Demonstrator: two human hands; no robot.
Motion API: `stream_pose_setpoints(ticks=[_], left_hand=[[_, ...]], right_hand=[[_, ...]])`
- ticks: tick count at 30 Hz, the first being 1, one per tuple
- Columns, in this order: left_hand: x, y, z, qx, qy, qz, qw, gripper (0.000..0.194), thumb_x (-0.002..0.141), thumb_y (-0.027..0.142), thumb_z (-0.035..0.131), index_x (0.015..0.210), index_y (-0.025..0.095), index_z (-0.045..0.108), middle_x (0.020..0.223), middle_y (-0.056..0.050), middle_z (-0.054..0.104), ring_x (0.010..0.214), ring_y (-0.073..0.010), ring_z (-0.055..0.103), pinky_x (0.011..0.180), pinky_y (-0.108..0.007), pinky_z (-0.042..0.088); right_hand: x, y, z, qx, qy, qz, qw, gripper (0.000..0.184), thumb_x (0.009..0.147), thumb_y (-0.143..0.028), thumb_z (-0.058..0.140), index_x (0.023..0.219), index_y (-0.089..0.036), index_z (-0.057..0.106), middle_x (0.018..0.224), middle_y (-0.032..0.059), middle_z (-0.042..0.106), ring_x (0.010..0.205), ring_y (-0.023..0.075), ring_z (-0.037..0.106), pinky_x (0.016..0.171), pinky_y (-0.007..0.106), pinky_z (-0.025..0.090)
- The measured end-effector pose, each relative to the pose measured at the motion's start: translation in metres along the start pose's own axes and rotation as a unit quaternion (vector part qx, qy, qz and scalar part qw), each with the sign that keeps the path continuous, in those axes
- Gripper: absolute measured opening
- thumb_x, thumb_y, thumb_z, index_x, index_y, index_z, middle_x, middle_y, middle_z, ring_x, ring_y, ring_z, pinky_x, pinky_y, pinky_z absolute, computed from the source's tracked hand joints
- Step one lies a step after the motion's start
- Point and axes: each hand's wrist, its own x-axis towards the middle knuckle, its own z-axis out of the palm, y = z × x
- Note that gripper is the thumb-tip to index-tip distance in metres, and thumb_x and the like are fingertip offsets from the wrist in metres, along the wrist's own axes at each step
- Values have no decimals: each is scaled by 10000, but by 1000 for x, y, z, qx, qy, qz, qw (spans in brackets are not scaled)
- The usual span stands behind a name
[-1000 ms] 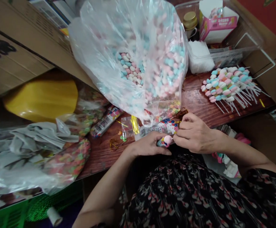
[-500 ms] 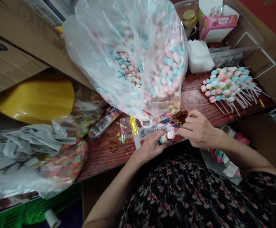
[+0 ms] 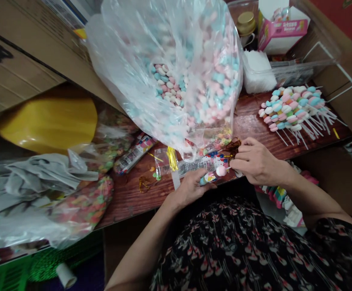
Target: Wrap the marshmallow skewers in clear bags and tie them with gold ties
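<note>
My left hand [image 3: 189, 186] is closed round a marshmallow candy skewer [image 3: 221, 171] in a small printed clear wrapper [image 3: 208, 178]. One pale pink piece sticks out of the wrapper's right end. My right hand [image 3: 256, 162] pinches the skewer's white stick just beyond that piece. Behind both hands lie a stack of printed wrappers [image 3: 197, 165] and a bundle of gold twist ties [image 3: 172, 159]. Dark brown-gold ties [image 3: 234, 146] lie right by my right fingertips. The part of the skewer inside the left palm is hidden.
A big clear bag of marshmallows [image 3: 170, 87] stands behind my hands. Finished-looking candy skewers [image 3: 294, 107] are piled at the right, near a clear plastic bin [image 3: 324, 60]. Bags of colourful gummies [image 3: 85, 206] and a yellow bowl [image 3: 49, 125] sit at the left.
The skewer and wrapper have tilted slightly, and more of the wrapper shows beyond my left fingers. Both hands keep their hold. The whole view has shifted a little.
</note>
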Motion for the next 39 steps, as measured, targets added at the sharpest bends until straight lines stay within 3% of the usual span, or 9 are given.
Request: stream_pose_setpoints(ticks=[12, 19, 22, 25, 30, 33, 35, 37, 39], left_hand=[[5, 10, 8, -82, -13, -16, 996, 306, 761, 424, 744, 809, 161, 594, 717, 36, 566, 665, -115, 494, 617, -222, 385], [14, 24, 12, -163, -17, -28, 986, 334, 786, 471, 706, 803, 156, 598, 699, 25, 555, 657, -118, 478, 624, -235, 409], [11, 26, 3, -228, 4, -43, 973, 374, 802, 496, 684, 937, 149, 644, 806, -14, 612, 731, -138, 521, 680, -255, 441], [8, 25, -6, -331, 20, -103, 938, 377, 866, 513, 598, 969, 160, 682, 752, -13, 610, 661, -114, 506, 604, -227, 417], [16, 25, -3, -426, 142, -158, 880, 352, 716, 488, 766, 713, 140, 717, 541, 17, 536, 505, -70, 419, 471, -188, 316], [24, 26, 3, -471, 249, -158, 832, 357, 630, 479, 830, 710, 144, 736, 528, 23, 554, 476, -60, 423, 466, -183, 342], [28, 24, 5, -494, 318, -151, 795, 356, 619, 476, 840, 761, 163, 749, 571, 22, 591, 492, -63, 464, 494, -186, 395], [31, 21, 7, -495, 361, -121, 781, 319, 651, 463, 828, 764, 176, 746, 612, 22, 603, 537, -68, 505, 546, -192, 442], [33, 20, 9, -484, 384, -87, 781, 282, 692, 445, 807, 749, 177, 738, 664, 17, 615, 611, -79, 544, 618, -198, 474]], right_hand=[[4, -11, 5, -4, -33, -30, 999, 168, 847, -95, 463, 795, -184, 596, 718, 13, 617, 734, 165, 419, 773, 348, 237], [18, -15, 30, 8, -34, -50, 998, 137, 889, -190, 487, 818, -184, 605, 695, 10, 614, 721, 163, 436, 764, 351, 235], [25, -4, 31, -4, -28, -22, 999, 180, 924, -225, 478, 805, -172, 603, 714, 22, 630, 722, 160, 455, 765, 346, 258], [31, 8, 25, 2, -13, -1, 1000, 195, 936, -186, 449, 838, -151, 614, 802, 57, 657, 737, 157, 485, 737, 323, 291], [44, 9, 31, 71, -31, -18, 997, 198, 876, -87, 429, 839, -141, 616, 743, 53, 625, 673, 153, 488, 628, 283, 319], [51, 4, 41, 125, 37, 15, 991, 192, 876, -104, 435, 881, -140, 623, 789, 67, 640, 709, 160, 519, 644, 283, 374], [52, -1, 47, 219, 132, 101, 961, 215, 910, -148, 446, 1055, -147, 605, 870, 56, 646, 705, 137, 527, 653, 266, 411], [53, -9, 52, 314, 210, 199, 904, 262, 919, -224, 517, 1172, -172, 557, 883, 22, 627, 646, 106, 505, 608, 236, 417], [55, -18, 59, 363, 227, 250, 869, 217, 885, -281, 604, 1079, -184, 593, 810, -7, 598, 621, 98, 488, 584, 226, 407]])
